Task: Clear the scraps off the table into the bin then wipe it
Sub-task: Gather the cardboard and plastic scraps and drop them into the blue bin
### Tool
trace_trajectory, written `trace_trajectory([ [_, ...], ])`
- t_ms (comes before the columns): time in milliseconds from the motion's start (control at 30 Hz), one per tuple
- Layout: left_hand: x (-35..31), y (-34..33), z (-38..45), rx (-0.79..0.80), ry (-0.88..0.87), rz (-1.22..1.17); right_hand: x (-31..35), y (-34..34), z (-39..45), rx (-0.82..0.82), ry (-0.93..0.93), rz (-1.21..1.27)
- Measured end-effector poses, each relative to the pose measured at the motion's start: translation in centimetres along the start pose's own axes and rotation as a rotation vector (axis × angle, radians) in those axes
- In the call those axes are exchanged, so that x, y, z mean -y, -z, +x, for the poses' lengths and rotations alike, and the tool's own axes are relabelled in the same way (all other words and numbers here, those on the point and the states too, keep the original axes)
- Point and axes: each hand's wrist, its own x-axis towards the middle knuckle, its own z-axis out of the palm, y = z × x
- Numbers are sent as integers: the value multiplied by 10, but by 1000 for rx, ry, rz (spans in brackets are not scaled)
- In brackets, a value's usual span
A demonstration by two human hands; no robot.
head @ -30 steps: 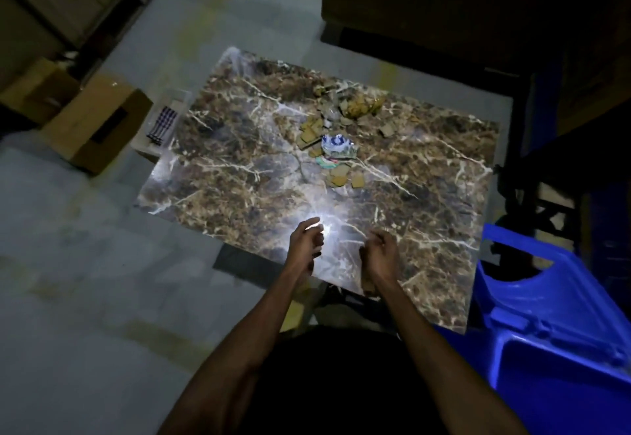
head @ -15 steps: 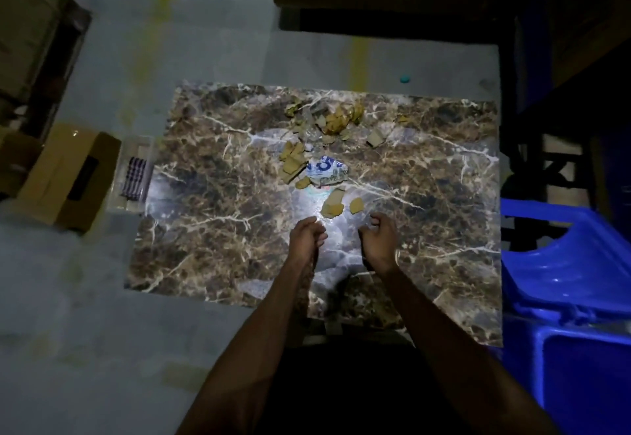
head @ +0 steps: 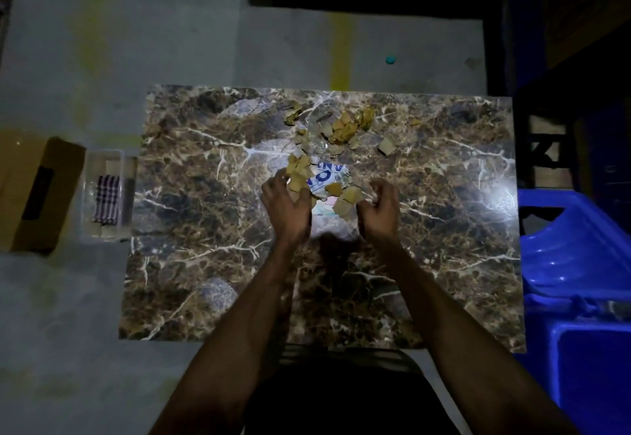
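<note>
A brown marble-patterned table (head: 211, 229) carries a scatter of tan cardboard scraps (head: 345, 129) toward its far middle, with a crumpled white and blue wrapper (head: 327, 175) among them. My left hand (head: 285, 204) rests at the left side of the near scraps, fingers curled and touching a few pieces. Just right of the same cluster is my right hand (head: 379, 207), fingers bent inward. Neither hand clearly grips anything. One loose scrap (head: 387, 146) lies apart to the right.
A clear plastic container (head: 107, 195) holding a striped cloth (head: 107, 200) stands on the floor left of the table, beside a cardboard box (head: 37, 192). Blue plastic furniture (head: 577, 264) stands at the right. A teal cap (head: 390, 59) lies on the floor beyond.
Both hands have reached forward from the near table edge to either side of the scrap cluster by the wrapper. The view has swung to look straight down on the table.
</note>
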Motion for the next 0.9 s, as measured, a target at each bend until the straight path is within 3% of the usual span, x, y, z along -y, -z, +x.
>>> trace_trajectory([
  [133,3,-9,27,202,3,147,9,-18,20,125,16,-42],
  [300,6,-15,14,353,-82,-35,7,-32,11,142,156,5],
  [467,11,0,26,233,-166,-123,13,-13,13,77,120,22],
  [633,-25,8,84,112,-166,-118,50,-8,75,-63,181,-74],
  [767,-47,3,137,196,-106,-60,76,-10,132,-148,70,-139],
  [900,-50,-13,175,307,-147,-58,70,-24,171,29,104,-180],
])
